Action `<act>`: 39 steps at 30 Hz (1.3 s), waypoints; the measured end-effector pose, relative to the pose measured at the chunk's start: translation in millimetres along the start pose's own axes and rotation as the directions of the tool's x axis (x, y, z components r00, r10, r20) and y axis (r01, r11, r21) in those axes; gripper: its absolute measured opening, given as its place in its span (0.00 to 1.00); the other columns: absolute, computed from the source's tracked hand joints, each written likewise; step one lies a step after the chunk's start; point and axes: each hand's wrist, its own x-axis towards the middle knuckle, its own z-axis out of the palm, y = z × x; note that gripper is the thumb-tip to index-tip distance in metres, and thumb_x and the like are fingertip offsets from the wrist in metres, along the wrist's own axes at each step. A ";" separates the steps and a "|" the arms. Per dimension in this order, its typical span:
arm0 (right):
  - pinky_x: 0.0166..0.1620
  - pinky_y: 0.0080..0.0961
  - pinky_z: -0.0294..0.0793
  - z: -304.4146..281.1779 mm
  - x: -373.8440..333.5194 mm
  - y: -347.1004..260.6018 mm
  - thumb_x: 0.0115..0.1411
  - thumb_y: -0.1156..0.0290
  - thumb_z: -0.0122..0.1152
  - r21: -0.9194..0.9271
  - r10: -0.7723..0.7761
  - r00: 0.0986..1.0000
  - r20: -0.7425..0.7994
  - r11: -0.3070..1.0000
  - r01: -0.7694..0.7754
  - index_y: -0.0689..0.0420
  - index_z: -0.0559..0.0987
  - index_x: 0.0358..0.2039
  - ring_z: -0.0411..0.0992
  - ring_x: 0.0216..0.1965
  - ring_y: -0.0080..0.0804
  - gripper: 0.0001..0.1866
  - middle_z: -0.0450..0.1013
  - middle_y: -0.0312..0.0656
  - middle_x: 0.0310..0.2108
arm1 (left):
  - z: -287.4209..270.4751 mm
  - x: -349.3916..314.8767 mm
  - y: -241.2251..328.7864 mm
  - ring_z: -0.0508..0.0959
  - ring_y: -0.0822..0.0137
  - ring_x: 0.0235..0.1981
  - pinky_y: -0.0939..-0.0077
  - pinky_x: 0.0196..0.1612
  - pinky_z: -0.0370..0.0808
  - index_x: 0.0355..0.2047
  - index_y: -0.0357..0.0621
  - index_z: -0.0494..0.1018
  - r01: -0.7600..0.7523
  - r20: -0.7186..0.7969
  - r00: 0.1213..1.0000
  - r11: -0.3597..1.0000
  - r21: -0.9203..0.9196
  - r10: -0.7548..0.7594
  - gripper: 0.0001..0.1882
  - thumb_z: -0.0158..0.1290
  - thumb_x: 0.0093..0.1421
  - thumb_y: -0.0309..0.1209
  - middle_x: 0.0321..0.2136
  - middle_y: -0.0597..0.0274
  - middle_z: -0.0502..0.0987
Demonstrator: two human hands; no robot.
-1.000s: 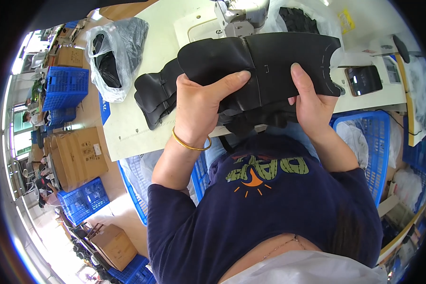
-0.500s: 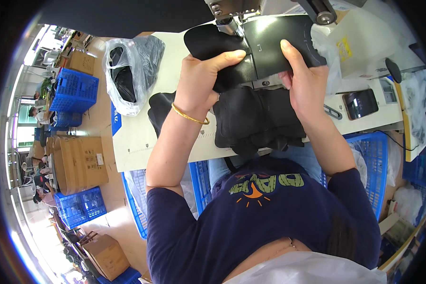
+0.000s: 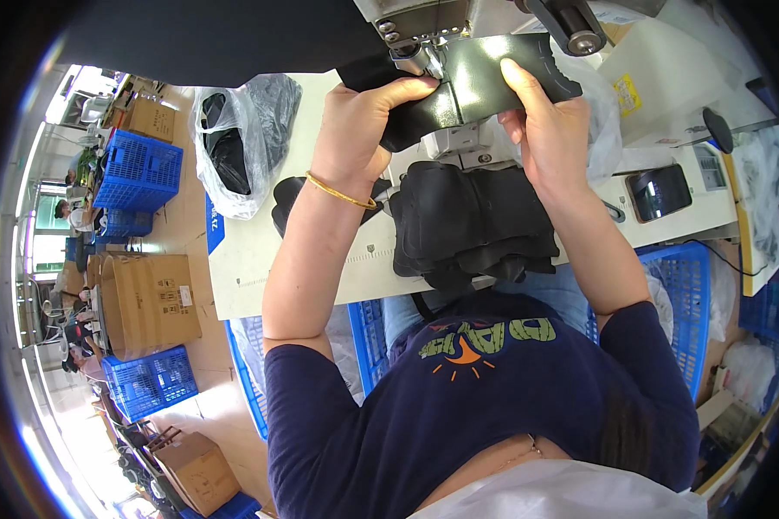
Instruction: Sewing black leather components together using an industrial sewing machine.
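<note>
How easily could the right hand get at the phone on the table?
Probably yes, after letting go: the right hand holds a black piece, but the phone lies uncovered to its right, with a clear plastic bag partly between.

Blk shiny panel (image 3: pixel 493 82) is held w/ both hands at sewing machine (image 3: pixel 441 22), its L half set nr metal presser foot (image 3: pixel 415 62). Panel's L part is gripped by L hand (image 3: pixel 359 130), thumb on top; gold bangle (image 3: pixel 337 192) is worn on that wrist. R part is pinched by R hand (image 3: pixel 556 138), thumb on top too. Blk stack (image 3: pixel 476 216) is laid on white table (image 3: pixel 251 268), betw. forearms. Clear bag (image 3: pixel 275 121) is set far L, phone (image 3: pixel 659 192) R.
</note>
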 end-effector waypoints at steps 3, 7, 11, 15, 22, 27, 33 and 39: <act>0.17 0.14 0.57 1.8 0.1 1.9 0.58 0.74 0.61 0.004 -0.016 1.000 -0.027 1.000 0.016 0.64 0.79 0.28 0.64 0.17 0.19 0.06 0.73 0.37 0.22 | 0.1 0.0 0.2 0.80 0.64 0.35 0.72 0.41 0.79 0.36 0.30 0.76 -0.008 0.000 1.000 1.000 0.014 0.008 0.10 0.54 0.52 0.14 0.34 0.53 0.79; 0.17 0.14 0.57 1.0 -0.2 1.2 0.58 0.74 0.60 -0.011 -0.018 1.000 -0.018 1.000 0.018 0.64 0.79 0.29 0.64 0.17 0.19 0.06 0.73 0.37 0.23 | 2.1 -0.6 1.6 0.80 0.64 0.35 0.72 0.41 0.79 0.36 0.30 0.76 0.002 0.002 1.000 1.000 0.012 -0.002 0.10 0.54 0.52 0.15 0.34 0.53 0.79; 0.17 0.14 0.61 -0.3 0.6 2.5 0.57 0.71 0.60 -0.040 -0.028 1.000 -0.014 0.999 0.028 0.64 0.79 0.29 0.67 0.16 0.20 0.08 0.73 0.38 0.20 | 1.5 0.6 -0.1 0.79 0.66 0.30 0.75 0.36 0.78 0.30 0.32 0.76 -0.005 -0.015 1.000 0.999 -0.033 0.005 0.07 0.57 0.49 0.15 0.29 0.55 0.79; 0.17 0.14 0.61 0.7 0.9 4.1 0.57 0.71 0.60 -0.029 -0.046 0.999 -0.011 0.999 0.046 0.64 0.79 0.29 0.67 0.16 0.20 0.08 0.73 0.38 0.20 | 0.5 -0.3 -2.8 0.79 0.66 0.30 0.75 0.35 0.78 0.30 0.32 0.76 -0.036 -0.033 0.999 0.999 -0.024 0.036 0.07 0.56 0.49 0.15 0.29 0.55 0.79; 0.18 0.16 0.57 -1.7 4.1 6.6 0.57 0.72 0.62 -0.082 -0.015 1.000 -0.024 0.997 0.013 0.63 0.79 0.29 0.64 0.17 0.20 0.07 0.72 0.38 0.22 | 0.1 0.5 0.4 0.80 0.66 0.31 0.75 0.35 0.79 0.30 0.32 0.76 -0.041 0.004 0.999 0.999 0.012 0.041 0.06 0.56 0.50 0.15 0.30 0.56 0.78; 0.18 0.16 0.57 0.2 8.1 4.6 0.57 0.71 0.62 -0.069 -0.038 0.999 -0.006 0.997 0.038 0.62 0.78 0.30 0.64 0.17 0.20 0.07 0.72 0.37 0.22 | -8.5 6.2 -1.5 0.80 0.67 0.33 0.76 0.39 0.77 0.34 0.33 0.76 0.001 0.031 1.000 1.000 -0.014 0.000 0.08 0.55 0.51 0.17 0.31 0.57 0.79; 0.18 0.15 0.56 -2.6 5.0 2.0 0.57 0.71 0.62 -0.064 -0.007 1.000 0.010 0.998 0.007 0.62 0.78 0.30 0.63 0.17 0.19 0.07 0.72 0.36 0.22 | -18.3 -2.8 3.7 0.79 0.66 0.36 0.75 0.42 0.77 0.35 0.32 0.76 0.150 0.071 0.988 0.949 -0.277 -0.136 0.07 0.52 0.56 0.22 0.33 0.56 0.79; 0.18 0.16 0.56 -8.5 5.9 1.6 0.56 0.71 0.63 -0.101 0.028 0.999 0.029 0.995 -0.025 0.60 0.78 0.29 0.62 0.17 0.19 0.06 0.72 0.35 0.22 | -28.5 3.9 11.1 0.80 0.66 0.32 0.74 0.39 0.78 0.32 0.32 0.75 0.254 0.207 0.950 0.965 -0.068 -0.235 0.06 0.52 0.53 0.21 0.30 0.56 0.78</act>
